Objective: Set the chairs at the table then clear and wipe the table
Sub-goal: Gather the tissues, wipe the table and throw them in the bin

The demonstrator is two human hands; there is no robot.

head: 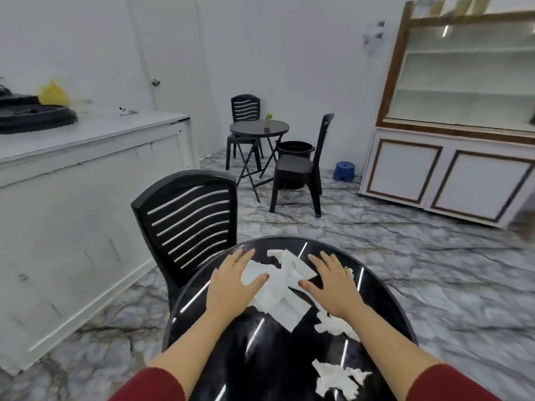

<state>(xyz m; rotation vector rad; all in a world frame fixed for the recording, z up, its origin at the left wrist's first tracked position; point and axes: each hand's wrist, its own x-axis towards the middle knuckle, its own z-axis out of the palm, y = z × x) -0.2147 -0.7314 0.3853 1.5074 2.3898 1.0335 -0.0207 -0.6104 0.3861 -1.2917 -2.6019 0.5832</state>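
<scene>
The room is big and white, with a gray marble floor (405, 256). A tall cabinet (451, 140) with bare shelves stands on the right wall, and a long white counter (86, 157) runs down the left.

Far back stands a small round table (259, 128) with a tiny plant (268, 122) on it. One chair (245, 108) is tucked behind it and another chair (301, 169) sits beside it, turned side-on. A dark bucket (295, 147) sits on the floor between them, and a blue stool (344, 170) is near the cabinet.

Close up is the shiny black round table (260, 351) the person is standing at. A black chair with slats (188, 221) sits right against its far left edge, so that seat looks set already.

White paper scraps cover the table top. A big flat pile (282, 287) lies in the middle, and two torn, crumpled bits, one (333, 325) near the right arm and one (335, 377) nearer the person, lie apart from it.

The left hand (231, 282) lies flat with its fingers spread, its thumb on the edge of the pile. The right hand (333, 285) is flat and spread too, on the other side. Neither hand grips anything. They sit on both sides most likely to push the papers together into one heap, which is easier to lift away.

The clearing seems to be just starting. The wiping is not done yet, and no cloth can be seen.
</scene>
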